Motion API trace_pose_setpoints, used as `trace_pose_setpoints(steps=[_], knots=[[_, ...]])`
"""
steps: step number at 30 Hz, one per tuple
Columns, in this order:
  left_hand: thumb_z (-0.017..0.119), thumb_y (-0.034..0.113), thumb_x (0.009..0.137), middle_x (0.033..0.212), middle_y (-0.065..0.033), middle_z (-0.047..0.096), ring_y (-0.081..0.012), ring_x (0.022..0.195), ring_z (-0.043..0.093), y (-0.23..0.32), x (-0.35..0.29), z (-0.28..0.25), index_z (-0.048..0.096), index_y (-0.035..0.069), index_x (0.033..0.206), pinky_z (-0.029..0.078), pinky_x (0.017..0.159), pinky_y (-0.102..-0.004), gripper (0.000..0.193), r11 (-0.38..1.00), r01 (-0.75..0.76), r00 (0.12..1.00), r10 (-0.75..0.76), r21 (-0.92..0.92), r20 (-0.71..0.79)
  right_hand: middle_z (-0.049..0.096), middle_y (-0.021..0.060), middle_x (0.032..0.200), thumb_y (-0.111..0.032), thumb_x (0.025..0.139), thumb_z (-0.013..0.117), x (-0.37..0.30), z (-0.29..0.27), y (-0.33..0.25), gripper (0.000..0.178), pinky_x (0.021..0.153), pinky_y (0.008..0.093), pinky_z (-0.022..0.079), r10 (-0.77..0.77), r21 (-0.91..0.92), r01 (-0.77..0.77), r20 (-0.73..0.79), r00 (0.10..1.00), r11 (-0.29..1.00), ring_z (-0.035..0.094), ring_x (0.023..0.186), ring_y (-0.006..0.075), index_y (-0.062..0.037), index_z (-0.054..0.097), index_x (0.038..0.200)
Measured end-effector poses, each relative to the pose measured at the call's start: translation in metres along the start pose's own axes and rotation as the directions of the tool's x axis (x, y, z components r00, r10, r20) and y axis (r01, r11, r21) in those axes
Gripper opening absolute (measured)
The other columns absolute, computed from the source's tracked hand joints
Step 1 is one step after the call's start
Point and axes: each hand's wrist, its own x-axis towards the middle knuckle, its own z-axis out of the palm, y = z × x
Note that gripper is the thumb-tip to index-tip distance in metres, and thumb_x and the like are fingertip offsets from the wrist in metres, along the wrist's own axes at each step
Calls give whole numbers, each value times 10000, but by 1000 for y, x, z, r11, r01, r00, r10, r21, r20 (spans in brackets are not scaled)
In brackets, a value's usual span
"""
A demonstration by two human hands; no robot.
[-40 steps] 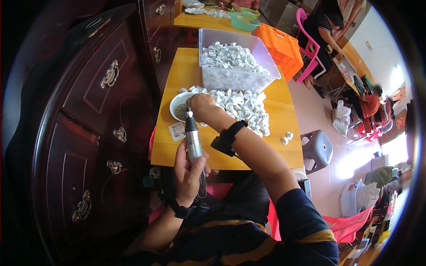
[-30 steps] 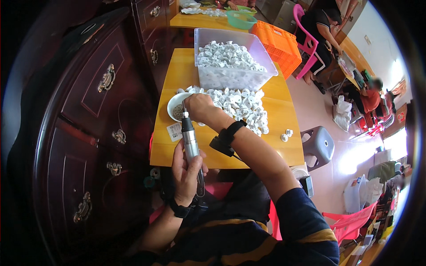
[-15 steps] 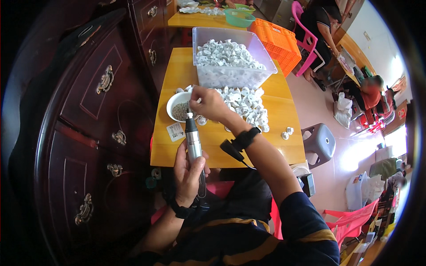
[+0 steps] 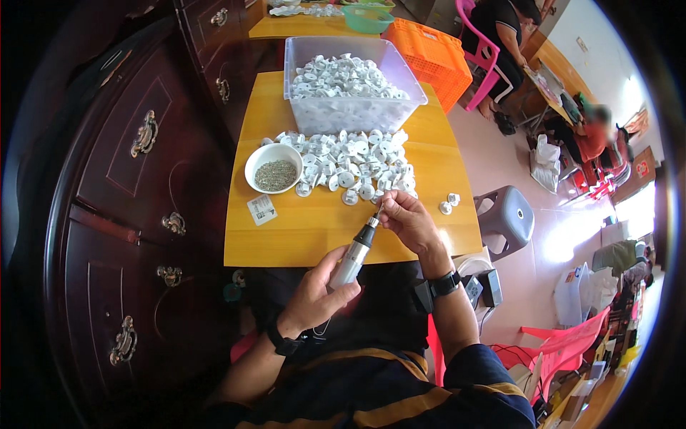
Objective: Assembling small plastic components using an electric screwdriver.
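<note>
My left hand is wrapped round the silver body of an electric screwdriver, its black nose angled up and to the right. At the tip, the thumb and fingers of my right hand are pinched together by the bit; whatever small piece they hold is too small to make out. Just beyond my hands lies a heap of small white plastic parts on the yellow table. To its left stands a white bowl with many small metal screws in it.
A clear plastic bin full of white parts stands at the table's far side. A printed card lies below the bowl, and two white parts sit near the right edge. Beyond are a grey stool, an orange crate and dark drawers.
My right hand has come away from the bowl, down and right to the screwdriver's tip. My left hand has tilted the screwdriver from upright toward the right. The view has shifted slightly.
</note>
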Motion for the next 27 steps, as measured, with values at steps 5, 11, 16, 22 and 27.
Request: trace_pose_setpoints(steps=[5,11,16,22,27], knots=[[693,206,966,982,-48,611,-81,742,569,-3,1,4,367,-14,1519,502,672,-240,678,999,50,999,-51,20,10,636,-7,900,-165,1034,634,-7,-6,5,88,717,222,512,-19,117,15,31,999,993,608,789,80,-81,628,1058],[698,191,959,973,-47,611,-78,747,569,-7,0,1,376,-19,1518,501,672,-240,679,994,26,1000,-24,111,-16,644,-7,931,-156,993,692,-3,-9,10,89,721,232,514,-28,90,24,50,998,996,605,786,82,-108,634,1041],[716,224,939,1200,-129,650,-170,1072,628,-2,-1,2,422,-31,1484,484,987,-337,670,989,78,997,-78,122,-7,651,-4,938,-145,991,690,-4,-11,10,70,725,234,515,-26,104,24,21,999,994,606,782,87,-108,638,1019],[716,237,941,1322,-173,621,-203,1204,603,-2,-1,3,419,-37,1486,457,1038,-349,678,981,109,994,-108,158,-18,658,-4,948,-123,981,697,-6,-12,9,75,738,236,523,-41,120,36,38,998,992,626,805,91,-105,639,1024],[693,182,961,967,-38,596,-68,752,552,-9,-1,2,362,-16,1527,494,668,-229,685,992,42,999,-43,121,3,666,4,959,-99,976,696,-6,-11,10,83,760,247,543,-38,96,34,36,999,995,651,837,102,-99,637,1034]])
